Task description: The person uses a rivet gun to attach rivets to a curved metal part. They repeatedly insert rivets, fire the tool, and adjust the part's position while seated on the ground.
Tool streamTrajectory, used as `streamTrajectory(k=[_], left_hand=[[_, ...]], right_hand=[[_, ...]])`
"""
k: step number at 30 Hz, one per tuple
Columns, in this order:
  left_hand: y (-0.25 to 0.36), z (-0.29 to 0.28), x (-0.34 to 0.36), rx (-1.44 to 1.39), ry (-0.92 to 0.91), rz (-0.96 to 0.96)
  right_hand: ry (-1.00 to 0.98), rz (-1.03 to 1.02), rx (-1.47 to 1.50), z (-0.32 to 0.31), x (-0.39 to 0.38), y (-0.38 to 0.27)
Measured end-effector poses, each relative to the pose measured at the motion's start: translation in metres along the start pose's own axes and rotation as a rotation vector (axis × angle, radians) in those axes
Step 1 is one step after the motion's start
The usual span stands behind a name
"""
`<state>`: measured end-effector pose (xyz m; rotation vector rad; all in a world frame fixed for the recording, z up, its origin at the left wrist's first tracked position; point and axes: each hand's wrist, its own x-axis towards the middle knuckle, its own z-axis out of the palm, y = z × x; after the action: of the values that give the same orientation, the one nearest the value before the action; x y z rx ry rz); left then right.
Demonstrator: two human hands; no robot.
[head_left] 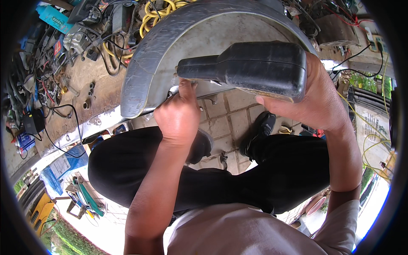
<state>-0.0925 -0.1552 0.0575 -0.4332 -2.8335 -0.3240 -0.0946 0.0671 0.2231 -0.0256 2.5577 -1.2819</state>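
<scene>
My right hand (307, 95) is closed round the wide end of a black, scuffed plastic housing (263, 68), which lies horizontal across the middle of the view, its narrow end toward the left. My left hand (176, 114) is curled closed just below that narrow end, a finger or thumb raised against its underside near small metal bits (174, 74). What exactly it grips is hidden. Behind the housing is a large curved grey metal piece (140, 76), shaped like a mudguard, with a scratched surface.
A cluttered bench (78, 76) at the left holds cables, tools and yellow hose (151, 15). Below are floor tiles (225, 110) and my shoes (260, 127). Wires and electrical parts (372, 42) are at the right. A blue package (63, 165) and green-handled tools (87, 195) are at lower left.
</scene>
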Motion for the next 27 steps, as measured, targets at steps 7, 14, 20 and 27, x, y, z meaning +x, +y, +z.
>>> streamTrajectory(k=[7, 14, 20, 27], left_hand=[[0.0004, -0.001, 0.0014, -0.012, 0.023, 0.004], [-0.0005, -0.0014, 0.0006, -0.002, -0.015, 0.0], [-0.0006, -0.0006, 0.0004, 0.009, -0.002, 0.003], [0.0, -0.0003, 0.0001, -0.01, -0.004, -0.01]], right_hand=[[0.048, -0.059, -0.039, 0.002, 0.0023, 0.0015], [0.016, 0.011, -0.085, -0.0032, 0.0056, -0.0009], [0.067, 0.008, -0.074, 0.0, 0.0045, -0.0006], [0.076, -0.101, -0.063, 0.0009, 0.0062, 0.0026]])
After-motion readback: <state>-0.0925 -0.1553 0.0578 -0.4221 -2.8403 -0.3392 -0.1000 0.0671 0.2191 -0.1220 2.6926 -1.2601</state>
